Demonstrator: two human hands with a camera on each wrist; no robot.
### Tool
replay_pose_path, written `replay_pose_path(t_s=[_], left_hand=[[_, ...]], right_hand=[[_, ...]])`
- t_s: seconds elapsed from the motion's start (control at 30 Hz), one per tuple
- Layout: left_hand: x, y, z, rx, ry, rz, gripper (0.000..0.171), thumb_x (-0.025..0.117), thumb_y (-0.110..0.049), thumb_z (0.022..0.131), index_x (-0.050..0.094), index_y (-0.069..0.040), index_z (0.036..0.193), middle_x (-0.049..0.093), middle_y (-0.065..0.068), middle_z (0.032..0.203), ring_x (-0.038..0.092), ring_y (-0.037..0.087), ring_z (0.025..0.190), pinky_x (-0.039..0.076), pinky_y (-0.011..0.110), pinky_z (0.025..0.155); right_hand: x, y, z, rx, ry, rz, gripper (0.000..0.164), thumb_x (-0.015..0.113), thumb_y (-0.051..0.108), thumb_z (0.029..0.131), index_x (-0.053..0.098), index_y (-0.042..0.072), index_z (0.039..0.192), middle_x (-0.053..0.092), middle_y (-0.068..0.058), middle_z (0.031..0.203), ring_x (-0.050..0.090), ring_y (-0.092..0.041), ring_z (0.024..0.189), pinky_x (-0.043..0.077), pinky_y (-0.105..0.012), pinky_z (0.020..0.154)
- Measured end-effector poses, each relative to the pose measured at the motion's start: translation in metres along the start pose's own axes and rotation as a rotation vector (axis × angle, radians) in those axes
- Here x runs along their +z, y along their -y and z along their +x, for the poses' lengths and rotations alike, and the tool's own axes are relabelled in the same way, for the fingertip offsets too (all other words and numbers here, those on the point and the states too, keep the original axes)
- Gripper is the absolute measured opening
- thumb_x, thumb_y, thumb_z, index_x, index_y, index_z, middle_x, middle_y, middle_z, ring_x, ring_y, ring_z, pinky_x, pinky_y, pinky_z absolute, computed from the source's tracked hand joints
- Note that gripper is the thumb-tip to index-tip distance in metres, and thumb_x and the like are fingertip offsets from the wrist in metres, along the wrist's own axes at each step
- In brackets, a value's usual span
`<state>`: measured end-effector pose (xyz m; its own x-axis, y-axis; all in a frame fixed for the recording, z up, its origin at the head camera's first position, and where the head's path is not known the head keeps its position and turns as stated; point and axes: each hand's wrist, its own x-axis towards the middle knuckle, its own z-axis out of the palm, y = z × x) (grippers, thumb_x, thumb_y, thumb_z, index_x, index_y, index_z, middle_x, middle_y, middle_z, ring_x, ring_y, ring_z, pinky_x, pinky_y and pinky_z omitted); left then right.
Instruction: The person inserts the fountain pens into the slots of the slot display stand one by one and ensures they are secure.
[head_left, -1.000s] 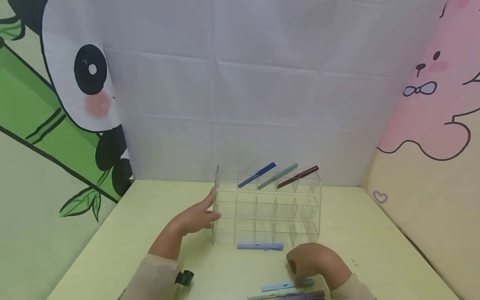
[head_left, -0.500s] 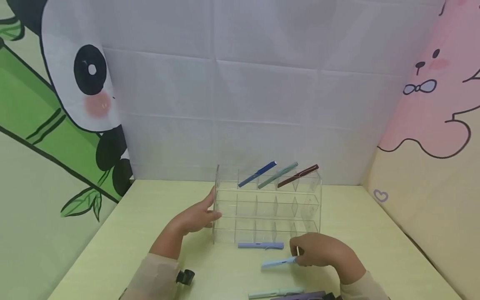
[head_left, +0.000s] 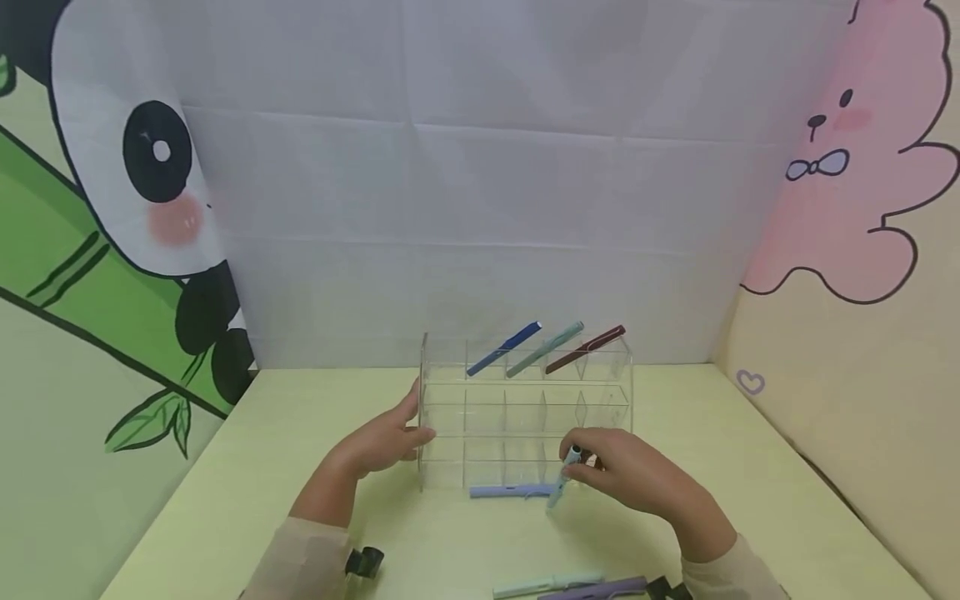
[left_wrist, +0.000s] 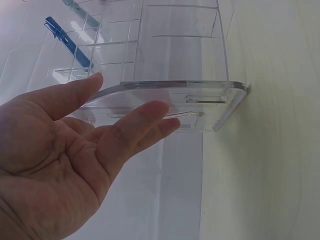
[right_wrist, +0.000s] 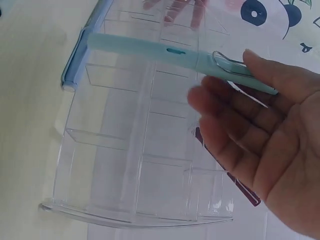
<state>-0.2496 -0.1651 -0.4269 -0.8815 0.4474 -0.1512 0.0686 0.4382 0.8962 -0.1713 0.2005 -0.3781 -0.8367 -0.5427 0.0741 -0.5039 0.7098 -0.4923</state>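
A clear acrylic pen rack (head_left: 442, 461) with stepped rows of compartments stands on the table. My left hand (head_left: 378, 442) rests at its left side panel, thumb at the front edge, fingers relaxed along the outer face. Between thumb and fingers, my right hand (head_left: 626, 471) pinches a light blue pen (right_wrist: 145, 52) by its clip end. That pen is held tilted before the rack's lowest row, over the right end of a lavender pen (head_left: 504, 492) lying along the rack's front. Dark blue (head_left: 504, 348), teal (head_left: 545, 348) and dark red pens (head_left: 585, 348) lean in the top row.
Near the front edge of the view, a pale green pen (head_left: 551, 585) and a purple pen (head_left: 596, 589) lie side by side on the yellow table (head_left: 187, 500). A white cloth backdrop (head_left: 487, 192) hangs behind, with cartoon-painted walls on both sides.
My right hand has picked up the light blue pen from the table pens, carried it up to the rack's front and turned it steeper. The left hand stays at the rack; the head view shifted slightly.
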Motion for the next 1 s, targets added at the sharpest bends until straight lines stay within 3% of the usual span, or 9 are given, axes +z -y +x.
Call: replay_pose_path(t_s=[0.2, 0.37, 0.57, 0.73, 1.0], left_hand=[[0.001, 0.001, -0.001, 0.012, 0.007, -0.012, 0.092, 0.059, -0.034, 0.099, -0.015, -0.040, 0.154, -0.009, 0.007, 0.165, 0.059, 0.045, 0.119, 0.029, 0.065, 0.111], [0.001, 0.001, -0.001, -0.008, -0.009, -0.023, 0.094, 0.060, -0.038, 0.098, -0.014, -0.040, 0.155, -0.006, 0.010, 0.166, 0.060, 0.046, 0.117, 0.029, 0.065, 0.111], [0.000, 0.002, 0.001, -0.010, -0.022, -0.026, 0.091, 0.060, -0.041, 0.097, -0.011, -0.043, 0.155, -0.005, 0.004, 0.166, 0.061, 0.046, 0.115, 0.028, 0.067, 0.110], [0.000, 0.001, 0.001, -0.016, -0.030, -0.018, 0.090, 0.061, -0.041, 0.096, -0.008, -0.048, 0.153, -0.004, -0.001, 0.166, 0.063, 0.043, 0.114, 0.028, 0.067, 0.110], [0.000, 0.002, -0.001, -0.024, -0.029, -0.028, 0.092, 0.062, -0.041, 0.096, -0.009, -0.046, 0.154, -0.003, 0.001, 0.166, 0.063, 0.044, 0.113, 0.028, 0.067, 0.110]], right_hand=[[0.004, -0.001, 0.003, -0.018, 0.003, 0.070, 0.014, 0.061, 0.034, 0.098, 0.064, 0.030, 0.111, 0.070, 0.011, 0.093, 0.065, 0.000, 0.082, 0.054, -0.025, 0.069], [0.012, -0.002, 0.006, -0.059, 0.011, 0.036, 0.021, 0.062, 0.027, 0.098, 0.068, 0.025, 0.119, 0.073, 0.011, 0.096, 0.066, 0.002, 0.082, 0.054, -0.023, 0.070], [0.019, -0.002, 0.008, -0.086, 0.010, 0.025, 0.033, 0.062, 0.028, 0.098, 0.064, 0.024, 0.131, 0.073, 0.012, 0.106, 0.066, 0.002, 0.087, 0.055, -0.022, 0.074], [0.019, -0.002, 0.008, -0.097, 0.002, 0.032, 0.034, 0.062, 0.030, 0.098, 0.064, 0.026, 0.132, 0.073, 0.013, 0.103, 0.065, 0.004, 0.084, 0.054, -0.021, 0.071], [0.017, -0.003, 0.006, -0.087, 0.029, 0.083, 0.034, 0.061, 0.030, 0.098, 0.064, 0.027, 0.132, 0.074, 0.009, 0.099, 0.063, 0.002, 0.080, 0.051, -0.020, 0.066]])
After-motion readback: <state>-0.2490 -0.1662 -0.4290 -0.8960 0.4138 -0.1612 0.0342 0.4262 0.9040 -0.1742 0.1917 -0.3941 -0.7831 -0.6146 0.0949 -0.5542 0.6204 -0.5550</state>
